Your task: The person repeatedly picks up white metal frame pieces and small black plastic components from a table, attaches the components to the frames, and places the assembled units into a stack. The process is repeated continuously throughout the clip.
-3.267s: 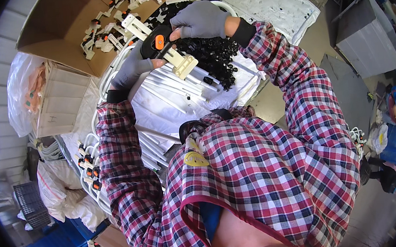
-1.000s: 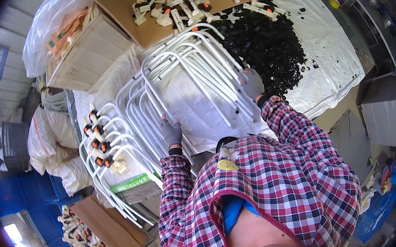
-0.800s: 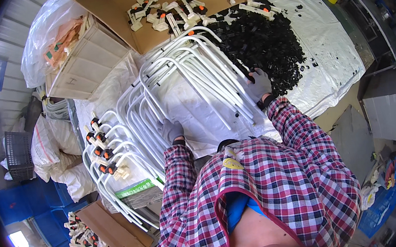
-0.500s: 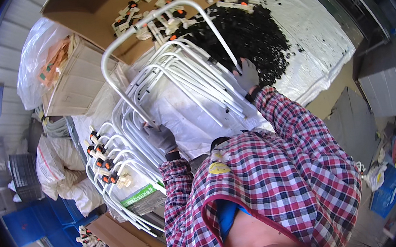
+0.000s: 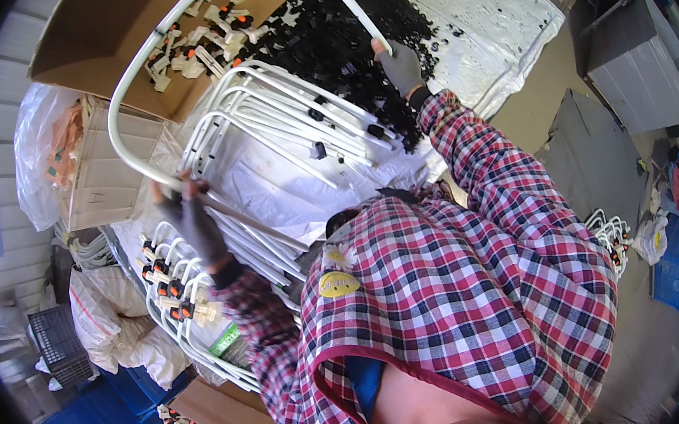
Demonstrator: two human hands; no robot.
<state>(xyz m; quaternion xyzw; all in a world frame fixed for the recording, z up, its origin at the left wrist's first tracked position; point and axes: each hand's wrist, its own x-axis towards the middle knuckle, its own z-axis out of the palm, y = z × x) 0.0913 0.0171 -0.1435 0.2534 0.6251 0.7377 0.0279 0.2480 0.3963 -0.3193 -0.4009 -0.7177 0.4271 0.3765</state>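
Both my hands hold one white U-shaped tube (image 5: 116, 128), raised above a stack of similar bent tubes (image 5: 266, 130). My left hand (image 5: 202, 226), in a grey glove with bare fingertips, is closed round its left leg. On the right leg, near its lower end, my gloved right hand (image 5: 402, 69) has its fingers wrapped. The top of the bend runs out of view at the upper edge. Small black plastic pieces (image 5: 322, 44) lie heaped behind the stack, beside my right hand. A few black fittings (image 5: 317, 150) sit on or among the stacked tubes.
A cardboard box (image 5: 82, 49) with cream, black and orange plastic fittings stands far left. Left of the stack are tubes (image 5: 173, 345) with fittings attached. A second carton (image 5: 220, 415) sits lower left, white sacks (image 5: 106, 311) beyond. A grey cabinet (image 5: 638, 56) stands right.
The U-shaped tube has been raised and carried away from me, its bend leaving the view. Both hands moved up with it, the left one also leftward. The whole view has shifted somewhat.
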